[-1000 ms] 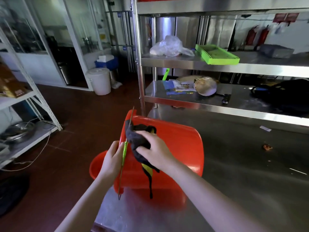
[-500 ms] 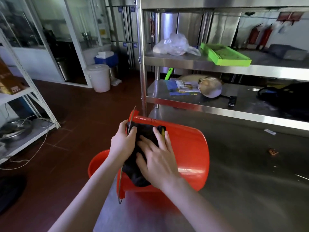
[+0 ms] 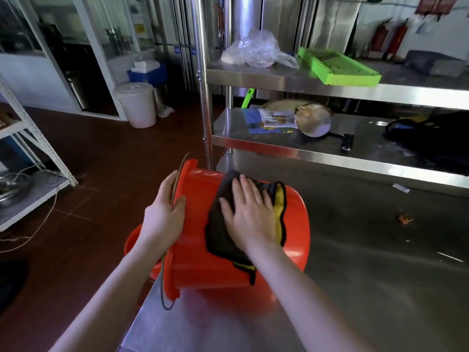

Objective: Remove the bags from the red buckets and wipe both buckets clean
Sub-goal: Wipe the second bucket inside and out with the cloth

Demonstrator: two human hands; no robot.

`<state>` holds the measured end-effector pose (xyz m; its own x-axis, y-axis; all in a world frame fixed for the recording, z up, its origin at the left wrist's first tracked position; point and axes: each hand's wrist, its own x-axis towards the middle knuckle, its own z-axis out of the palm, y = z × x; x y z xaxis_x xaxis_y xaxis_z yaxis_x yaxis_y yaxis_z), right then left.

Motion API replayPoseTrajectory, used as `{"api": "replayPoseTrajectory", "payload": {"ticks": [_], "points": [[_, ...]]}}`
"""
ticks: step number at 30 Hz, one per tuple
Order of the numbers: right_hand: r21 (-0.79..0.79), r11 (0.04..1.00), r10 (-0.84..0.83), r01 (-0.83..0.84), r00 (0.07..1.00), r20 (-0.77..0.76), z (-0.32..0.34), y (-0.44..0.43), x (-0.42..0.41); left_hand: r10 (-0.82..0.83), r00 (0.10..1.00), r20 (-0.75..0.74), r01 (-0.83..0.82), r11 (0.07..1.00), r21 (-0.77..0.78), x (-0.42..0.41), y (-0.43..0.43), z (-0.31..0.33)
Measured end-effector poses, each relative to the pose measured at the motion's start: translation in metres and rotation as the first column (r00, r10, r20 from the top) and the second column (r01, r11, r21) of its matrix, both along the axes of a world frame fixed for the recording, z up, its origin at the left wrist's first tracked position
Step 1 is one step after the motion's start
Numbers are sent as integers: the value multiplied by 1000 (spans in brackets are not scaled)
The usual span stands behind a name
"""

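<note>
A red bucket (image 3: pixel 291 224) lies on its side on the steel table (image 3: pixel 368 262), mouth toward the left edge. My left hand (image 3: pixel 165 212) grips its rim together with the thin wire handle (image 3: pixel 166 275). A black cloth with yellow trim (image 3: pixel 220 235) is spread over the bucket's outer wall, and my right hand (image 3: pixel 250 214) presses flat on it with straight fingers. A second red bucket (image 3: pixel 132 242) shows partly behind and below the first, past the table's left edge. A clear plastic bag (image 3: pixel 253 49) sits on the upper shelf.
A steel shelf rack (image 3: pixel 330 153) rises behind the table, with a green tray (image 3: pixel 337 67), papers, a pan and a black bag (image 3: pixel 431 133). A white lidded bucket (image 3: pixel 135 104) stands on the red floor. A white rack (image 3: pixel 30 158) is at the left. A small scrap (image 3: pixel 405 219) lies on the table.
My right hand slid the cloth from the bucket's mouth out onto its outer side and flattened. My left hand stayed on the rim. The camera view shifted down slightly.
</note>
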<state>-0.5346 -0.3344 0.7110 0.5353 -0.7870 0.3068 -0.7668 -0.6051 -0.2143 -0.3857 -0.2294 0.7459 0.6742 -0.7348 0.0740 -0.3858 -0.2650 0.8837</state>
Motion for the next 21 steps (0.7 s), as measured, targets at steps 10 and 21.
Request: {"api": "replayPoseTrajectory", "payload": {"ticks": [10,21], "points": [[15,999,51,-51,999,-10,8,-8,20,-36,999,7,36,999,-39,-4,6,-5],[106,977,-183,185,983,-31,-8,-49,-57,-66,998,6,66,990,-127,-5,32,-25]]}}
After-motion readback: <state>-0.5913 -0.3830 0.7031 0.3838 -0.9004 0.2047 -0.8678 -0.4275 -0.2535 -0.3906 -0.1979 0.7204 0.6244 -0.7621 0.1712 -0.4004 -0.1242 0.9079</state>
